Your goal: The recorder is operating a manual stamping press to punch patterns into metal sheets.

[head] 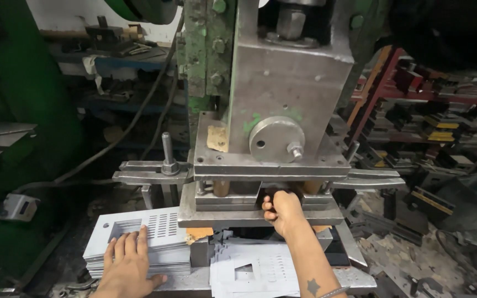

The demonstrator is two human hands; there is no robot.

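**At the press: one hand in the die gap, one on the stack**

In the middle of the scene, the right hand point(281, 212) reaches away from the viewer into the low gap of the die set point(260, 190), under the grey press ram point(285, 94). Its fingers are curled together at the mouth of the gap; their tips are hidden in the shadow there, so whether they pinch anything cannot be told. A small dark tattoo marks the forearm near the bottom edge.

At near left, the left hand point(128, 262) lies palm down on a stack of punched metal sheets point(155, 232), its fingers spread apart and flat, gripping nothing. The top sheet is pale grey, with a rectangular cut-out and rows of narrow slots. The stack sits just left of the die set, on the press bed.

Near centre, below the right forearm, lies a second pile of punched sheets point(255, 267), each with a small square window and slotted rows, loosely fanned.

A threaded stud with a nut point(168, 157) holds a clamp bar on the left of the die set. A round steel disc point(276, 139) with a bolt sits on the front of the ram. Dark cables point(139, 110) hang at far left, and red shelving point(432, 105) loaded with metal parts fills the far right.
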